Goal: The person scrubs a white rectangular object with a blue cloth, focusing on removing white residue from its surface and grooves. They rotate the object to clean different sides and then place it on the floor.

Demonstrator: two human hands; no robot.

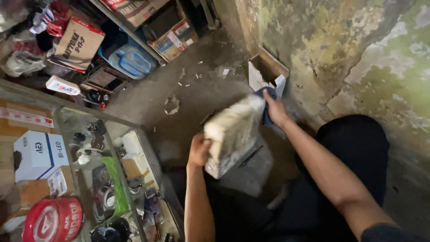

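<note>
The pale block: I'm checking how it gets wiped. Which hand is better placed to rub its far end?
Probably the right hand: it presses a dark blue cloth at the pale block's far end, while the left hand grips its near edge.

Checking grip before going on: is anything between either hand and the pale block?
Left hand grips the pale block bare. A dark blue cloth sits under the right hand at the far end.

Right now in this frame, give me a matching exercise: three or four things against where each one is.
Things:
1. dirty white slab
2. dark blue cloth
3. red round tin
4. open cardboard box

Places:
A. on the floor against the stained wall
B. bottom left corner
C. under the right hand
D. between both hands, left hand at its lower end

Pairs: 1-D, 2-C, 3-B, 4-A
</note>
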